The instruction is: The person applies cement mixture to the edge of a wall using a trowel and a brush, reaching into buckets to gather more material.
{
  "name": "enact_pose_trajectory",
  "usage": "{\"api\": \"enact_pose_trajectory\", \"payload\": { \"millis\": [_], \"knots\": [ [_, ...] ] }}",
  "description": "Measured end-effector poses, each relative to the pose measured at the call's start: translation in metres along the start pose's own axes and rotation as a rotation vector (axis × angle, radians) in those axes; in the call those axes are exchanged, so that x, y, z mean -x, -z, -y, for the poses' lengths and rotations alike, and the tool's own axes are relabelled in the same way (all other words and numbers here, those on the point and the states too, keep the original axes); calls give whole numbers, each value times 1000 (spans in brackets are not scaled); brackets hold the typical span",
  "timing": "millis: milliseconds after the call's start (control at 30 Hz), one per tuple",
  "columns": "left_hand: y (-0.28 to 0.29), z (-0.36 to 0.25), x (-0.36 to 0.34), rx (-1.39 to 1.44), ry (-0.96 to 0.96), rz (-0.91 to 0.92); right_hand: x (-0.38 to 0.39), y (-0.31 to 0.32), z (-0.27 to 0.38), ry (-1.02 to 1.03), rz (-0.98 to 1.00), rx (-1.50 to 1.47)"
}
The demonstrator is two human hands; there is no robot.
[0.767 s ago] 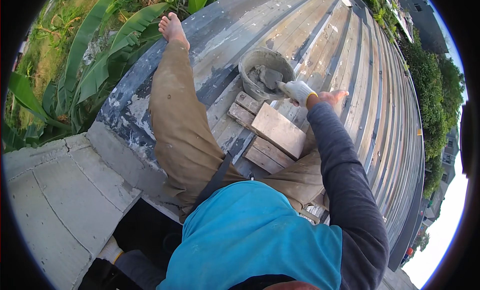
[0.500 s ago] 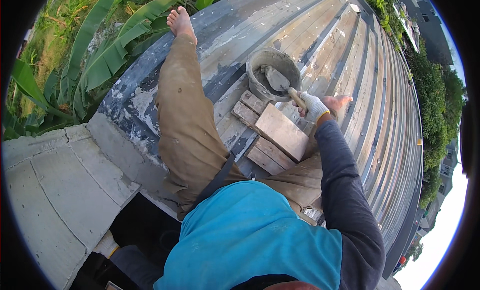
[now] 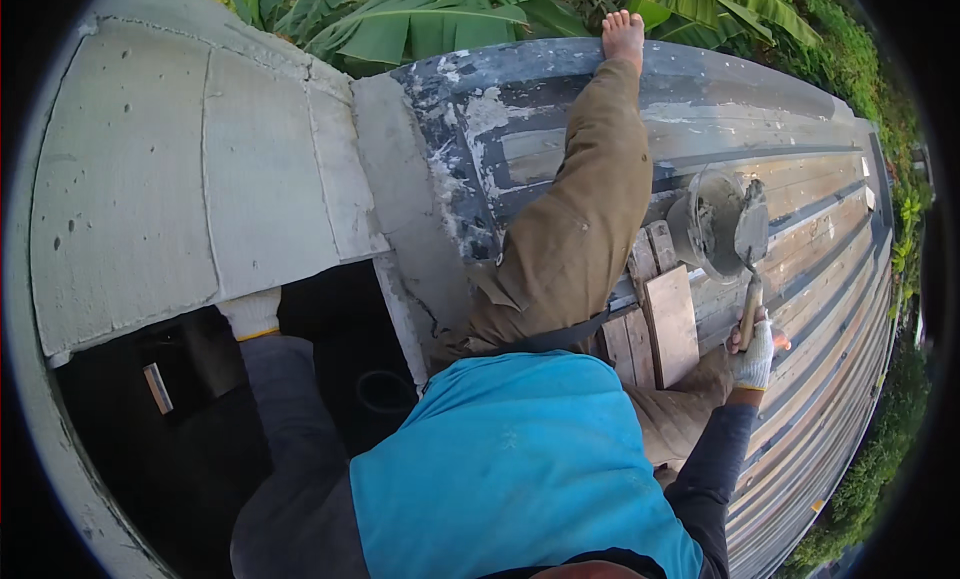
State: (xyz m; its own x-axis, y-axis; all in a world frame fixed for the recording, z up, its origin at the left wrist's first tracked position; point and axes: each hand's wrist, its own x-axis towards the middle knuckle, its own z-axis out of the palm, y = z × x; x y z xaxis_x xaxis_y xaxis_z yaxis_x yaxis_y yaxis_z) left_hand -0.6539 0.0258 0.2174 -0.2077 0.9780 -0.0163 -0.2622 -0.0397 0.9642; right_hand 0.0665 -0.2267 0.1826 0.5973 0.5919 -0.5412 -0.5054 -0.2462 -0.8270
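Note:
My right hand, in a white knit glove with bare fingertips, is closed round the wooden handle of a trowel. Grey mortar coats its blade, which is over the right rim of a round mortar-smeared bucket. More grey mortar shows inside the bucket. My left hand, also gloved, reaches up to the lower edge of a grey concrete slab, above a dark opening. Its fingers are hidden at that edge, so their grip cannot be made out.
Beside the bucket lie wooden boards, between my legs. My bare left foot rests on the edge of a ribbed metal roof. Banana leaves grow beyond it. A small pale strip shows inside the opening.
The view has swung left, bringing more of the slab and dark opening into sight. The trowel blade has come up from inside the bucket to its right rim. My left hand shows more fully.

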Motion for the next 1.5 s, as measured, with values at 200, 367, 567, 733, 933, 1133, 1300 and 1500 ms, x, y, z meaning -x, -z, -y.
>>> {"api": "enact_pose_trajectory", "payload": {
  "millis": [200, 367, 567, 733, 933, 1133, 1300, 1500],
  "knots": [
    [76, -38, 81, 828, 30, 325, 40, -96, 47, -31, 450, 9],
    [-12, -55, 67, 379, -18, -474, 132, -236, 54, 140, 560, 283],
    [-36, -65, 69, 338, -89, -539, 184, -347, -5, 181, 856, 831],
    [-33, -61, 70, 377, -83, -503, 180, -374, -81, 498, 1134, 1154],
    [-30, -61, 73, 353, -38, -509, 178, -372, -92, 516, 1137, 1192],
    [-37, -66, 74, 284, -54, -460, 137, -386, -60, 152, 1149, 901],
    [-40, -57, 81, 298, -135, -518, 131, -401, -46, -86, 951, 805],
    [-70, 0, 181, -483, -352, -287, 129, -387, -60, 166, 827, 812]
  ]
}}
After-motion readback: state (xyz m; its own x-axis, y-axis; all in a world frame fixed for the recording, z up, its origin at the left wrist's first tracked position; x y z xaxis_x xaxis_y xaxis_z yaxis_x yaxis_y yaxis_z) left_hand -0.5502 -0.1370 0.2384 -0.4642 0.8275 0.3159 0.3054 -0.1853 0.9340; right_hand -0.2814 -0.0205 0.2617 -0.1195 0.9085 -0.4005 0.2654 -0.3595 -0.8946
